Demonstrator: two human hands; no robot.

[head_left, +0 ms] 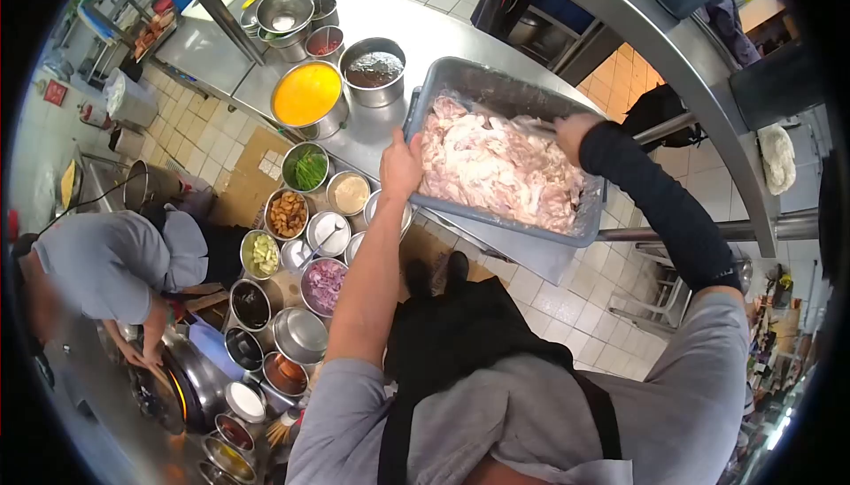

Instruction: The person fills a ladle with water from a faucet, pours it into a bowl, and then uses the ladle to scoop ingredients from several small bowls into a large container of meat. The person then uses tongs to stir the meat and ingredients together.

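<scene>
A deep grey plastic tub (505, 67) sits tilted across the corner of the steel table, filled with pale pink raw meat (500, 162) that looks like chicken. My left hand (401, 165) grips the tub's near left rim, its thumb on the edge. Over the right end of the meat is my right hand (577, 137), its fingers curled in. What those fingers hold, if anything, is hidden. A dark sleeve (651, 180) covers my right forearm.
Left of the tub stand a pot of orange liquid (307, 94) and a pot of dark liquid (373, 73). Bowls hold green herbs (306, 168), browned chunks (287, 214) and chopped purple onion (325, 285). A co-worker (97, 259) bends at the left. A metal shelf frame (708, 113) rises at right.
</scene>
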